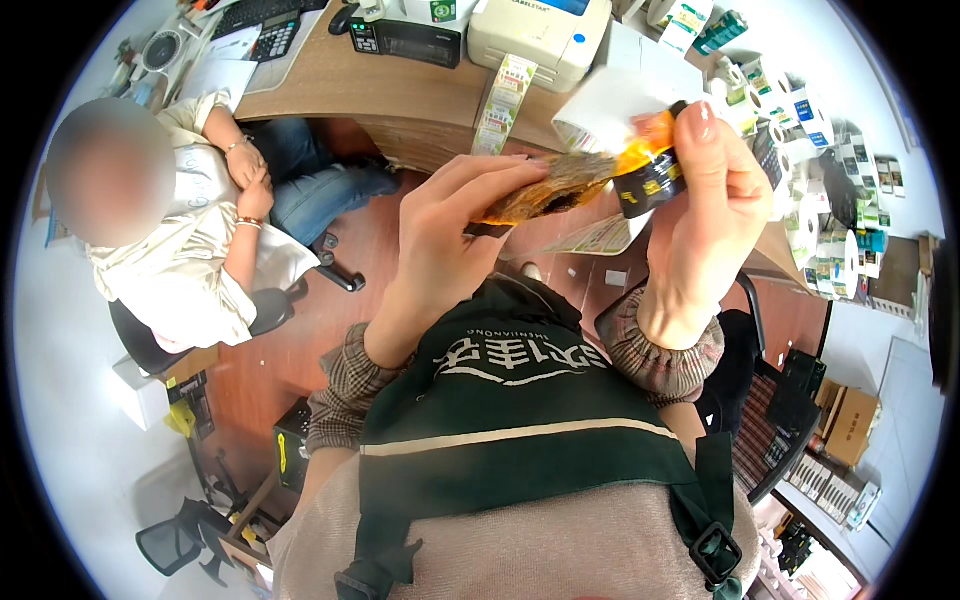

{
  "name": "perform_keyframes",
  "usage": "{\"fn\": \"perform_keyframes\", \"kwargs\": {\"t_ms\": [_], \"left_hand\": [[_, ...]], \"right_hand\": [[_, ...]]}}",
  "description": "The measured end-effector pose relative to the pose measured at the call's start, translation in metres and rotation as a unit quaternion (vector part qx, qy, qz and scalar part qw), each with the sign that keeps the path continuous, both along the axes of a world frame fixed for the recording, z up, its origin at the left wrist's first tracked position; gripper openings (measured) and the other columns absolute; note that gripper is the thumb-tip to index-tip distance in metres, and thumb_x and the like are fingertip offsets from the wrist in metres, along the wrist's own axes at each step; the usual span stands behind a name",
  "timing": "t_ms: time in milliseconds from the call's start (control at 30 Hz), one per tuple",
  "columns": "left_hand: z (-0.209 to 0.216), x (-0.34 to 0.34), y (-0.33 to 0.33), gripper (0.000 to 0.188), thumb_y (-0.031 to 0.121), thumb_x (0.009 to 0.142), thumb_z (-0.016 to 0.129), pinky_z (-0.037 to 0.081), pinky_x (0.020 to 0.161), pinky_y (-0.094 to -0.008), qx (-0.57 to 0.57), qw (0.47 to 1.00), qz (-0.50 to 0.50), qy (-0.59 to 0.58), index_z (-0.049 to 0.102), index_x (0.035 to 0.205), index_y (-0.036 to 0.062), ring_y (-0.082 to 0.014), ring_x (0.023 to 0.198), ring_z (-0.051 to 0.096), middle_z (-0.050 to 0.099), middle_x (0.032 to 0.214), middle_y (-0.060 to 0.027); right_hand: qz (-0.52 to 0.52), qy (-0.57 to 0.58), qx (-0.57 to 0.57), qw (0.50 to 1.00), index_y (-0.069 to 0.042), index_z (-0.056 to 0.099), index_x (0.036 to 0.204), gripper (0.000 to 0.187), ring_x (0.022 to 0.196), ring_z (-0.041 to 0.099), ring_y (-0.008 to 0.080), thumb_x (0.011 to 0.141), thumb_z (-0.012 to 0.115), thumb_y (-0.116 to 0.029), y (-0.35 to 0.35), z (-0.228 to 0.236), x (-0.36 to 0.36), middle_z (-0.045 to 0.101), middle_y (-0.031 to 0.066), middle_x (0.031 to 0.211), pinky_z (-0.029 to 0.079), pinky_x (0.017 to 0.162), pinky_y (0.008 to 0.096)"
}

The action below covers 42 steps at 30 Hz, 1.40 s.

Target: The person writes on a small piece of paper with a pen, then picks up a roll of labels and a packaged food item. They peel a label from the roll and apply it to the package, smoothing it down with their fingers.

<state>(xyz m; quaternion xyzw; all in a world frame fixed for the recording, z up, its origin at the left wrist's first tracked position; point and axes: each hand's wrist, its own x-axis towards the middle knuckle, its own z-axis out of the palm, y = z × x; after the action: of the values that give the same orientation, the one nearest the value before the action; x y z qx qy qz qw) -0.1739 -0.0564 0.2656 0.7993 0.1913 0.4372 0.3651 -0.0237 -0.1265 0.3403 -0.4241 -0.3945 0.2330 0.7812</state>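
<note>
In front of my chest, both hands hold up a small food packet (pixel 575 180) with orange and black printing. Brown contents show through part of its film. My left hand (pixel 435 225) grips the left end, fingers laid across the top. My right hand (pixel 715 190) is closed on the opposite end, with the thumb on top and the other fingers curled in. A black printed flap (pixel 648 185) hangs below the right thumb. The packet is tilted, its right end higher, and partly blurred. Where my fingers press, its surface is hidden.
Beyond my hands a wooden desk (pixel 400 95) carries a cream label printer (pixel 540 45), a label strip (pixel 503 105) and a black device (pixel 408 42). Label rolls (pixel 800 220) crowd the right side. A person (pixel 210 200) sits at left; a dark chair (pixel 780 420) stands at right.
</note>
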Motion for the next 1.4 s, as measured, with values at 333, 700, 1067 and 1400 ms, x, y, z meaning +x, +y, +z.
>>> {"fn": "perform_keyframes", "kwargs": {"t_ms": [333,700,1067,1400], "left_hand": [[-0.007,-0.011,-0.003,0.025,-0.004,0.073,0.062,0.048,0.062,-0.026,-0.108,0.993,0.027,0.037,0.064,0.098,-0.0006,-0.0227,0.07,0.064,0.065,0.084,-0.0133],[0.003,-0.013,-0.015,0.02,0.006,0.083,0.066,0.049,0.068,-0.0237,-0.232,0.973,0.006,0.002,0.063,0.1,-0.0038,-0.0097,0.073,0.063,0.068,0.082,-0.0123],[0.008,-0.019,-0.013,0.015,-0.002,0.079,0.066,0.045,0.067,-0.0216,-0.142,0.987,0.041,0.058,0.063,0.094,-0.0064,-0.0095,0.073,0.057,0.063,0.08,-0.0079],[0.034,-0.033,-0.018,0.022,-0.004,0.074,0.065,0.049,0.066,-0.0281,-0.069,0.998,-0.001,-0.002,0.067,0.095,0.0011,-0.0226,0.074,0.063,0.065,0.084,-0.0109]], "right_hand": [[0.005,-0.432,-0.172,0.886,0.001,0.066,0.102,0.062,0.08,0.058,0.0168,0.048,0.089,-0.018,-0.017,0.011,0.021,0.061,0.0085,0.089,0.046,0.072,0.0271],[-0.138,-0.55,-0.136,0.812,-0.005,0.068,0.102,0.06,0.078,0.055,0.0186,0.049,0.088,-0.024,-0.023,-0.002,0.015,0.057,0.0063,0.083,0.045,0.071,0.0298],[-0.134,-0.587,-0.122,0.789,-0.004,0.067,0.085,0.019,0.07,0.052,0.0214,0.068,0.074,-0.005,-0.017,0.01,0.008,0.054,0.0059,0.073,0.043,0.063,0.0322],[-0.021,-0.252,-0.143,0.957,0.001,0.061,0.077,0.008,0.069,0.05,0.0084,0.076,0.068,0.005,-0.016,0.011,0.009,0.056,0.0042,0.075,0.037,0.06,0.021]]}}
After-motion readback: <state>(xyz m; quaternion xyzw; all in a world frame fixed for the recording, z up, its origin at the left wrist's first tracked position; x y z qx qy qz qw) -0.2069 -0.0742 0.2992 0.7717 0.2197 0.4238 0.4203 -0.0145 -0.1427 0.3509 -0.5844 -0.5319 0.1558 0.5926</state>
